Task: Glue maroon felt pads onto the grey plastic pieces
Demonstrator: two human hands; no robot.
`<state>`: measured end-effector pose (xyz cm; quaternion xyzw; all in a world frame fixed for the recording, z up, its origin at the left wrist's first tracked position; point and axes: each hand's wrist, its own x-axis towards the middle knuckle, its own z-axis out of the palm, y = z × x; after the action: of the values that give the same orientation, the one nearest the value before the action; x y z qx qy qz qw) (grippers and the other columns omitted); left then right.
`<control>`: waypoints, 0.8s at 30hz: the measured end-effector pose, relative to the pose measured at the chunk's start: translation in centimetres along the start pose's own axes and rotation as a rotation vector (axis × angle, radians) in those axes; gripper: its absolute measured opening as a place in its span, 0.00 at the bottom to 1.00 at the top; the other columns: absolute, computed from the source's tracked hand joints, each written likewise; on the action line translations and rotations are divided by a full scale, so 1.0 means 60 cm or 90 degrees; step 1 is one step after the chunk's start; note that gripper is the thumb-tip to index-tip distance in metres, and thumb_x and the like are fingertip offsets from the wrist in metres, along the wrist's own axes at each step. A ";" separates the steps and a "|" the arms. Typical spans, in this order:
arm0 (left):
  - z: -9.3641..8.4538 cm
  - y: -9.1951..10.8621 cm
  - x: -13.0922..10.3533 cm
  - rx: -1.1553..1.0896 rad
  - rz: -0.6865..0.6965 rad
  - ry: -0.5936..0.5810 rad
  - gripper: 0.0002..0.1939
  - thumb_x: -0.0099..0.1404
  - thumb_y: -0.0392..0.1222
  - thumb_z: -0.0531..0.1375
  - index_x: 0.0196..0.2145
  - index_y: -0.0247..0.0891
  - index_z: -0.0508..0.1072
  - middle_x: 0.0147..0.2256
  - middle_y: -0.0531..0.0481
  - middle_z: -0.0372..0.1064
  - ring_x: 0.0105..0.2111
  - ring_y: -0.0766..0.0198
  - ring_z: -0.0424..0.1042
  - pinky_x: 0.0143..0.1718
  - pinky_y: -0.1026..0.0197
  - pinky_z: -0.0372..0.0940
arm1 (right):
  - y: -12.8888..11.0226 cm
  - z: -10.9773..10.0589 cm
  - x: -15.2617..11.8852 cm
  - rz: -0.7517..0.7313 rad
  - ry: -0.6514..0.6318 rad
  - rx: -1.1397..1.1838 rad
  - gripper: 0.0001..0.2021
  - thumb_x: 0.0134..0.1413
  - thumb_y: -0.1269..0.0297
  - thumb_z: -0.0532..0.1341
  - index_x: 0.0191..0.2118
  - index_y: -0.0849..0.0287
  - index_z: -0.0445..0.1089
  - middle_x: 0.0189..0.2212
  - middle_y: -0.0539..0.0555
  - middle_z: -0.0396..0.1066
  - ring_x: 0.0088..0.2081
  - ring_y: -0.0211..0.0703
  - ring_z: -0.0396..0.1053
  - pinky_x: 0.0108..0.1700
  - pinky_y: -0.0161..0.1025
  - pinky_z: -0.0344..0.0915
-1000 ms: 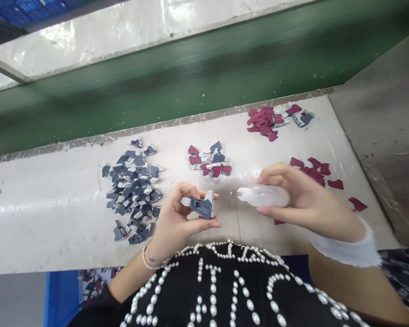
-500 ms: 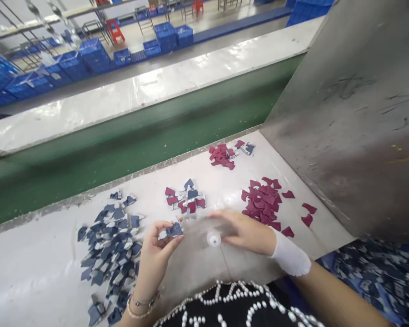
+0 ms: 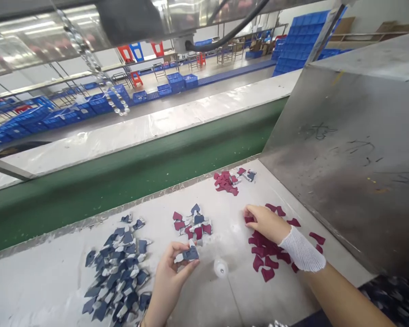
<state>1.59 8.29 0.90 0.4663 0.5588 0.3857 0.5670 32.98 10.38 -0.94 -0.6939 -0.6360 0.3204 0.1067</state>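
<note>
My left hand (image 3: 172, 268) pinches a small blue-grey and white moulded piece (image 3: 191, 253) between thumb and fingers, just above the table. At the pile of maroon pieces (image 3: 264, 245), my right hand (image 3: 267, 222) has its thumb and fingers closed on one maroon piece (image 3: 249, 220), partly covered by the fingertips. Between the hands, a small round white fitting with a metal tip (image 3: 221, 269) sits on the table. Left of my left hand lies a heap of blue-grey and white pieces (image 3: 117, 272). A smaller group of maroon, blue and white pieces (image 3: 198, 232) lies beyond it.
More maroon pieces (image 3: 225, 182) lie near the table's back edge. A metal panel (image 3: 344, 163) stands on the right, and a green belt (image 3: 150, 170) runs behind the table. Overhead are a metal fixture and a hanging bead chain (image 3: 104, 81). Blue crates (image 3: 175, 82) stand farther off.
My right hand has moved from beside the white fitting to the maroon pile and closed on a piece. My left hand keeps its blue-grey piece. The view has tilted up.
</note>
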 end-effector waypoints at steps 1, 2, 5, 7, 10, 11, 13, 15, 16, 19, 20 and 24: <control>-0.001 0.001 0.000 -0.008 -0.002 -0.006 0.19 0.50 0.49 0.73 0.34 0.39 0.71 0.37 0.47 0.77 0.38 0.56 0.77 0.38 0.59 0.74 | -0.007 -0.002 -0.001 -0.009 -0.015 0.025 0.09 0.65 0.60 0.62 0.43 0.61 0.72 0.41 0.53 0.74 0.42 0.44 0.73 0.46 0.48 0.72; -0.001 0.002 0.001 -0.014 -0.004 -0.017 0.19 0.51 0.49 0.73 0.33 0.39 0.71 0.38 0.47 0.77 0.39 0.55 0.77 0.39 0.59 0.74 | -0.015 -0.005 -0.002 -0.022 -0.032 0.055 0.09 0.65 0.60 0.62 0.42 0.61 0.72 0.39 0.53 0.75 0.40 0.43 0.74 0.45 0.47 0.73; 0.002 0.006 0.004 -0.029 0.014 -0.033 0.17 0.52 0.46 0.73 0.33 0.38 0.72 0.43 0.44 0.75 0.42 0.55 0.77 0.40 0.58 0.75 | -0.048 -0.013 -0.010 -0.077 -0.073 0.151 0.08 0.63 0.62 0.64 0.37 0.61 0.74 0.36 0.51 0.75 0.37 0.41 0.74 0.44 0.46 0.72; 0.007 0.008 0.009 -0.034 0.046 -0.027 0.16 0.52 0.45 0.73 0.33 0.38 0.72 0.44 0.44 0.73 0.41 0.57 0.76 0.38 0.60 0.75 | -0.076 -0.018 -0.017 -0.113 -0.089 0.214 0.07 0.62 0.61 0.65 0.36 0.60 0.76 0.33 0.51 0.75 0.35 0.42 0.74 0.43 0.46 0.72; 0.014 0.008 0.017 -0.028 0.087 -0.026 0.15 0.53 0.42 0.72 0.33 0.38 0.71 0.40 0.47 0.70 0.38 0.60 0.75 0.35 0.61 0.74 | -0.120 -0.022 -0.029 -0.150 -0.132 0.314 0.09 0.61 0.57 0.64 0.38 0.56 0.78 0.29 0.50 0.77 0.33 0.44 0.75 0.39 0.43 0.73; 0.017 0.007 0.020 -0.026 0.095 -0.027 0.15 0.53 0.42 0.72 0.33 0.38 0.71 0.39 0.48 0.70 0.37 0.60 0.74 0.35 0.61 0.74 | -0.134 -0.022 -0.032 -0.160 -0.152 0.344 0.10 0.61 0.55 0.63 0.38 0.56 0.78 0.30 0.51 0.78 0.34 0.44 0.76 0.39 0.42 0.73; 0.021 0.005 0.025 -0.029 0.108 -0.021 0.15 0.53 0.41 0.72 0.33 0.38 0.70 0.38 0.49 0.69 0.38 0.61 0.74 0.35 0.62 0.74 | -0.158 -0.019 -0.036 -0.177 -0.184 0.392 0.11 0.59 0.54 0.65 0.39 0.56 0.78 0.35 0.52 0.80 0.37 0.45 0.77 0.42 0.41 0.73; 0.024 0.002 0.027 -0.030 0.125 -0.015 0.14 0.54 0.41 0.71 0.34 0.38 0.70 0.39 0.49 0.69 0.37 0.61 0.74 0.34 0.63 0.73 | -0.177 -0.013 -0.036 -0.189 -0.196 0.420 0.10 0.58 0.55 0.66 0.38 0.56 0.77 0.37 0.53 0.80 0.40 0.45 0.76 0.45 0.41 0.72; 0.025 0.000 0.028 -0.029 0.134 -0.011 0.14 0.55 0.40 0.70 0.35 0.38 0.70 0.39 0.49 0.69 0.38 0.61 0.75 0.35 0.63 0.73 | -0.184 -0.009 -0.036 -0.194 -0.197 0.430 0.09 0.58 0.56 0.66 0.37 0.56 0.77 0.38 0.53 0.79 0.40 0.45 0.76 0.45 0.41 0.71; 0.026 -0.005 0.028 -0.014 0.166 0.000 0.11 0.56 0.36 0.68 0.35 0.39 0.70 0.40 0.49 0.69 0.40 0.61 0.74 0.39 0.62 0.73 | -0.196 0.002 -0.031 -0.190 -0.193 0.456 0.07 0.59 0.60 0.65 0.41 0.55 0.74 0.36 0.51 0.77 0.40 0.44 0.74 0.45 0.41 0.69; 0.025 -0.007 0.027 -0.006 0.178 0.004 0.10 0.56 0.35 0.67 0.35 0.39 0.71 0.40 0.49 0.70 0.41 0.61 0.74 0.40 0.62 0.73 | -0.197 0.005 -0.030 -0.182 -0.193 0.466 0.08 0.59 0.61 0.65 0.43 0.55 0.72 0.35 0.50 0.77 0.40 0.43 0.74 0.44 0.41 0.69; 0.023 -0.013 0.022 0.025 0.205 0.015 0.14 0.58 0.32 0.66 0.41 0.40 0.71 0.40 0.49 0.71 0.40 0.63 0.75 0.42 0.61 0.73 | -0.194 0.011 -0.022 -0.136 -0.204 0.502 0.09 0.56 0.59 0.67 0.38 0.56 0.71 0.33 0.50 0.76 0.37 0.42 0.73 0.40 0.39 0.68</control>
<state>2.99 9.23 -0.27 0.5564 0.4911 0.4661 0.4817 23.12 10.91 5.39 -0.4720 -0.5416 0.6296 0.2956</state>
